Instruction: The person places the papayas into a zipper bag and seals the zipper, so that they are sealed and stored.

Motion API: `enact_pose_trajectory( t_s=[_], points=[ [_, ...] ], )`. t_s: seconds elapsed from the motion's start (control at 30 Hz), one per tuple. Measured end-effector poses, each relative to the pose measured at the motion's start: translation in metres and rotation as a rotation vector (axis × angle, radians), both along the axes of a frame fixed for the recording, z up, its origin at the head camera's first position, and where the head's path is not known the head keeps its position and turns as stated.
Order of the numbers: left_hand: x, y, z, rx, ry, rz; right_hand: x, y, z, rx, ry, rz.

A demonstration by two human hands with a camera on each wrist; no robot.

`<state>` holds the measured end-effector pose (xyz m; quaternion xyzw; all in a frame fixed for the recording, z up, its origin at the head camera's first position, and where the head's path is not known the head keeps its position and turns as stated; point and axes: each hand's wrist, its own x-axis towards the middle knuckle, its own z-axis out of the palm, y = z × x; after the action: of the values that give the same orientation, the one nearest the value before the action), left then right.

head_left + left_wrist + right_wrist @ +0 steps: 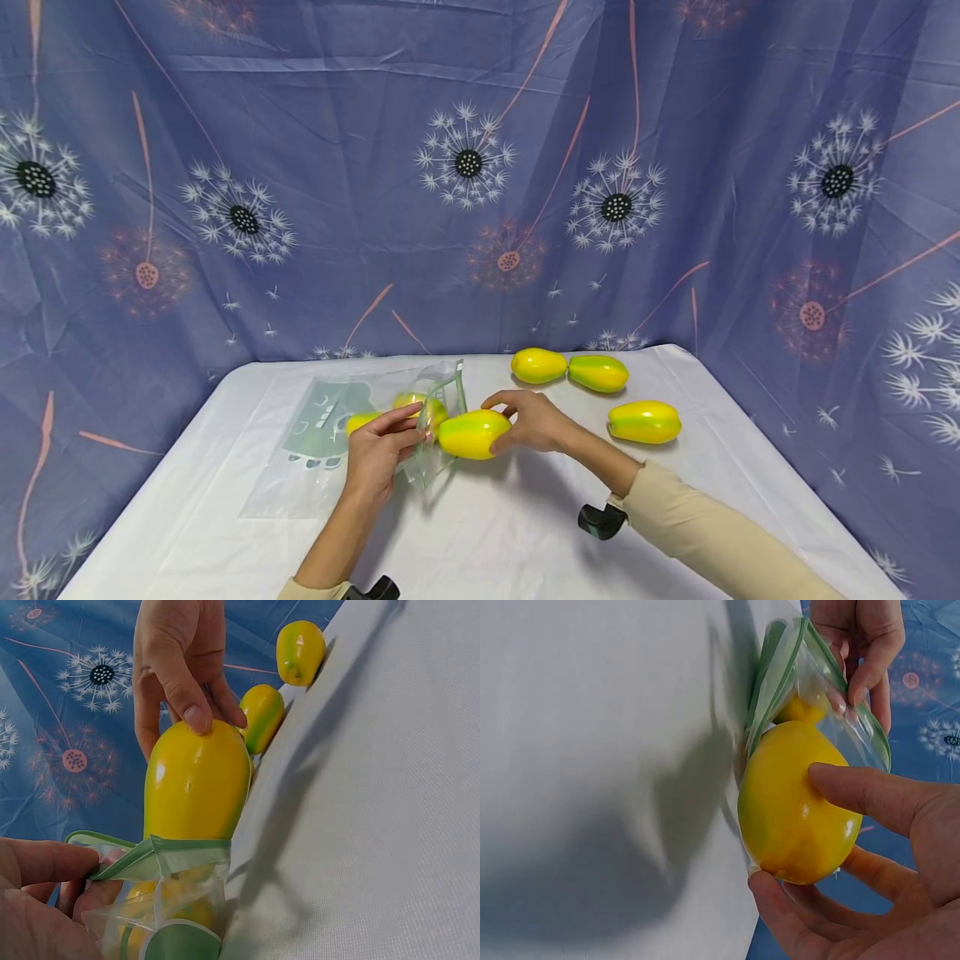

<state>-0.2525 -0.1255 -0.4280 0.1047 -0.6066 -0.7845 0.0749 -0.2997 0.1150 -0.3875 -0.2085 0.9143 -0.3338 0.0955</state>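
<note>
A clear zip bag (270,492) with a green print and a green-edged mouth lies on the table, its mouth held up by my left hand (377,454). In the left wrist view, the left thumb and fingers pinch the bag's green edge. My right hand (534,421) grips the blunt end of a yellow-green papaya (471,434). The papaya's other end is at the bag's mouth, partly inside it, as the right wrist view shows. Two more papayas, one nearer the mouth (432,410) and one deeper (362,422), lie inside the bag, partly hidden by the left hand.
On the right of the white table (525,542) lie three loose papayas: two end to end at the back (538,366) (598,373), and one closer (644,422). A blue dandelion-print cloth (360,167) hangs behind and at the sides.
</note>
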Motion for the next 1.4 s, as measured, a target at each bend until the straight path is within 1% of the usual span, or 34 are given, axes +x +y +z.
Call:
enact_pose_trajectory(
  t_s=[0.2,0.33,0.53,0.8,1.0,1.13,1.2,1.4],
  points=[
    [0.000,0.001,0.001,0.013,0.015,-0.004,0.002,-0.008,-0.002,-0.001,0.011,0.024],
    [0.000,0.002,0.002,0.016,0.014,-0.009,0.002,-0.013,-0.003,-0.008,0.009,0.025],
    [0.000,0.002,0.004,0.024,0.008,-0.016,0.000,-0.021,-0.006,0.000,0.005,-0.002],
    [-0.001,0.003,0.003,0.024,0.015,-0.025,-0.003,-0.028,-0.012,-0.035,-0.032,-0.070],
    [-0.001,0.003,0.004,0.024,0.009,-0.022,-0.005,-0.034,-0.017,-0.055,-0.053,-0.060],
    [-0.002,0.003,0.004,0.020,0.009,-0.018,-0.008,-0.036,-0.017,-0.060,-0.066,-0.057],
    [-0.002,0.003,0.004,0.015,0.008,-0.014,-0.008,-0.037,-0.016,-0.074,-0.085,-0.064],
    [-0.001,0.001,0.003,0.022,-0.003,-0.018,-0.007,-0.039,-0.016,-0.173,-0.196,-0.095]
  ],
)
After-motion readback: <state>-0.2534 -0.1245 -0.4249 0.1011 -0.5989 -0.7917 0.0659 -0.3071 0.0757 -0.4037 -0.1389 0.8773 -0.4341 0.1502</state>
